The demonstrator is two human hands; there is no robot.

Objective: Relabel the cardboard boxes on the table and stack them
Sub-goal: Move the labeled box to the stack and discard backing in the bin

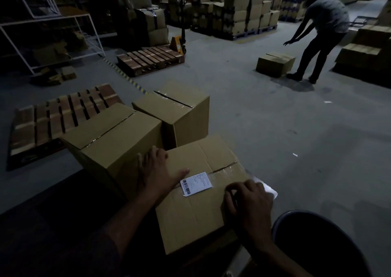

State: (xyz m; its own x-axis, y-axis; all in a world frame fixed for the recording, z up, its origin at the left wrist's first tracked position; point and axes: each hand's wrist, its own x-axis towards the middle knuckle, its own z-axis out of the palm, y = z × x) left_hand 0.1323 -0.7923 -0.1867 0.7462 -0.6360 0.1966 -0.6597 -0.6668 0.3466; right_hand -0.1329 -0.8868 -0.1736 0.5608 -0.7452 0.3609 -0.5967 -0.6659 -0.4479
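Note:
A cardboard box (196, 213) lies in front of me on a dark table (53, 223). A white barcode label (195, 184) is stuck on its top by the taped seam. My left hand (157, 170) lies flat on the box's left top edge, fingers spread, thumb reaching toward the label. My right hand (247, 200) sits at the box's right edge with curled fingers pinching a shiny clear backing sheet (267, 188). Two more taped boxes stand behind: one to the left (112, 137), one further back (175, 113).
Wooden pallets (63, 115) lie on the floor to the left and further back (150, 59), beside a pallet jack (179, 41). A person (317, 35) bends over a box (275, 64) at the right. A dark round bin (321, 240) stands at bottom right. Stacked cartons fill the background.

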